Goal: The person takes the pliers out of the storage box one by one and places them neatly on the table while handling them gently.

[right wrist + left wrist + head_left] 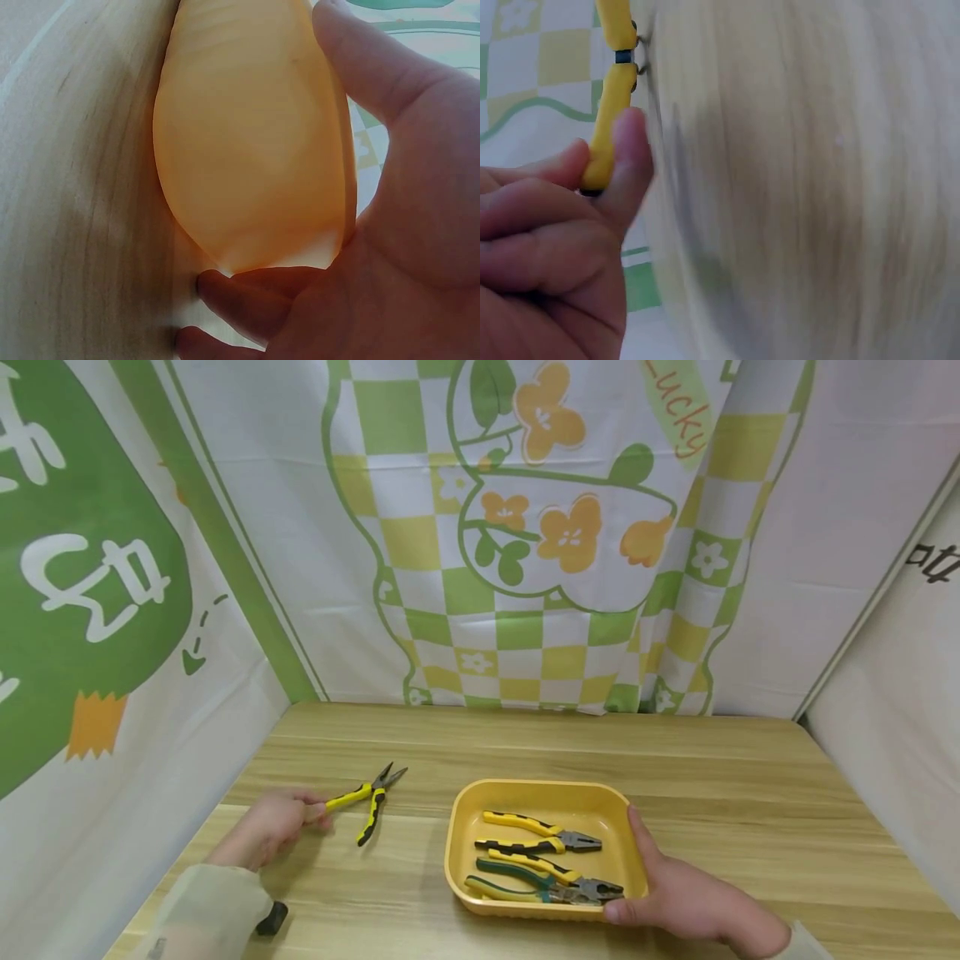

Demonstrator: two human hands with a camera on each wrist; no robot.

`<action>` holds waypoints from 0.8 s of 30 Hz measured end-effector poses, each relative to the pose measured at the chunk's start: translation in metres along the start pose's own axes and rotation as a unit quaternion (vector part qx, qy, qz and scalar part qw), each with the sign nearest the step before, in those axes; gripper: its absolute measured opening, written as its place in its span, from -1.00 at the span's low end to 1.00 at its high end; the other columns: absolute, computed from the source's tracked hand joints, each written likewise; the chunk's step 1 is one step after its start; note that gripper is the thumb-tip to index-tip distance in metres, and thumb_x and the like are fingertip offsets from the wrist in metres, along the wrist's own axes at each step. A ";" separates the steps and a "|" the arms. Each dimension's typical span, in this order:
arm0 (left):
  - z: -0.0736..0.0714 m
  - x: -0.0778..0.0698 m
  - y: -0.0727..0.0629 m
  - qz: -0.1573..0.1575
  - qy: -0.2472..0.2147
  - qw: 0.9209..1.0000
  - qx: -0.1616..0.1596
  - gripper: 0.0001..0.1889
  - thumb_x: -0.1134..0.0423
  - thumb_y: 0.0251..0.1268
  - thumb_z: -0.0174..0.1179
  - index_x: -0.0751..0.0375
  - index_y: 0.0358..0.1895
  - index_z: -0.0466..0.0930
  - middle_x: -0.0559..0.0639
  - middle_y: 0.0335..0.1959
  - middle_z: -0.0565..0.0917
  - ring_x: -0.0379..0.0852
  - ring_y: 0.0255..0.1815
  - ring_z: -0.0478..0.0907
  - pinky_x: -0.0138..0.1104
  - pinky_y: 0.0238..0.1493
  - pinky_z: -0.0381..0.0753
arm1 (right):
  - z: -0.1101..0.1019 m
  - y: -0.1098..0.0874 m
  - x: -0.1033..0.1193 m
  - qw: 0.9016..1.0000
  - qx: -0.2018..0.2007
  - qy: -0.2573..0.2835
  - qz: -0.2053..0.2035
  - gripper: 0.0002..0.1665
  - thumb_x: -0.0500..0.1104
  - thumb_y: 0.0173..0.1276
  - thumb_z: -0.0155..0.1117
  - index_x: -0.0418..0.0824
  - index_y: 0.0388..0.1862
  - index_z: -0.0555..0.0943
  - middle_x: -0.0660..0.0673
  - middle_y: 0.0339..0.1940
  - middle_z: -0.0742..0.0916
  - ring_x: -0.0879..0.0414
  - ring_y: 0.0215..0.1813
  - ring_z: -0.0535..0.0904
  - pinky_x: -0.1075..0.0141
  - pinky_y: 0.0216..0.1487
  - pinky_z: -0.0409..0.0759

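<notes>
My left hand (pixel 281 827) pinches one yellow-and-black handle of a pair of needle-nose pliers (pixel 378 787) between thumb and finger. Its handles are spread and its slim jaws stand parted, pointing away. In the left wrist view the yellow handle (pixel 615 97) runs up from the fingertips. On the right, my right hand (pixel 686 893) grips the side of a yellow plastic tray (pixel 540 787), thumb at the near corner and fingers along the outer wall. Inside lie yellow-and-black combination pliers (pixel 577 841) and, closer to me, green-and-yellow pliers (pixel 517 870), overlapping another yellow-and-black pair (pixel 600 888).
The wooden table (pixel 420 735) runs back to a patterned curtain (pixel 517 635). Fabric walls stand at left and right. A small black object (pixel 272 918) shows beside the left sleeve.
</notes>
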State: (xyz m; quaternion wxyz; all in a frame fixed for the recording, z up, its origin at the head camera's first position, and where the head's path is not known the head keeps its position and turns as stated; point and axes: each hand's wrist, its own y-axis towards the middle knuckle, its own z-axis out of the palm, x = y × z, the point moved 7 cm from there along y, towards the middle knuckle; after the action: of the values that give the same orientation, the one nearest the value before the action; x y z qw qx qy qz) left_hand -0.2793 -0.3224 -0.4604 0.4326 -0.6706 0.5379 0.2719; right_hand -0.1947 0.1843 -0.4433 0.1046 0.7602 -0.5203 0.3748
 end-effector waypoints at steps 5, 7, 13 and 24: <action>0.009 -0.014 -0.007 0.028 0.105 0.994 0.011 -0.87 0.41 0.32 0.13 0.43 -0.18 0.60 0.06 -0.47 0.65 -0.16 -0.58 0.42 -0.35 -0.52 0.34 | 0.000 0.000 0.000 1.000 0.001 0.004 0.001 0.57 0.22 0.22 0.46 -0.39 0.52 -0.56 -0.50 0.07 0.61 -0.05 0.00 0.57 -0.04 0.10 0.49; 0.013 -0.020 -0.011 0.034 0.175 0.984 0.013 -0.89 0.34 0.31 0.13 0.33 -0.33 0.58 0.02 -0.57 0.58 -0.17 -0.66 0.35 -0.36 -0.58 0.32 | 0.001 -0.001 0.000 1.000 0.003 0.010 0.002 0.56 0.21 0.23 0.46 -0.39 0.52 -0.56 -0.45 0.03 0.64 -0.02 -0.06 0.57 -0.02 0.08 0.50; 0.034 -0.047 -0.015 0.099 0.346 0.933 0.019 -0.36 -0.08 0.38 0.18 0.48 0.20 0.49 0.49 -0.06 0.59 0.39 -0.02 0.55 0.16 -0.01 0.52 | 0.001 -0.001 0.000 1.000 0.005 0.016 0.002 0.56 0.20 0.23 0.46 -0.39 0.52 -0.57 -0.42 -0.01 0.66 -0.01 -0.08 0.56 -0.02 0.07 0.50; 0.078 -0.071 -0.019 0.155 0.433 0.888 -0.015 -0.04 -0.12 0.06 0.47 0.41 0.44 0.31 0.56 0.08 0.53 0.47 0.12 0.44 0.17 -0.07 0.55 | 0.000 -0.001 0.002 1.000 0.003 0.011 0.003 0.56 0.21 0.23 0.45 -0.39 0.51 -0.57 -0.55 0.09 0.59 -0.12 0.05 0.58 -0.12 0.14 0.46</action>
State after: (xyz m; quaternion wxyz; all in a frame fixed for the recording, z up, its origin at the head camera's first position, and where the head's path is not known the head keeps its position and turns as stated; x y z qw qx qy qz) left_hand -0.2726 -0.2193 -0.4335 0.0994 -0.6365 0.7644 0.0262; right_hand -0.1935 0.1833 -0.4417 0.1066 0.7548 -0.5204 0.3848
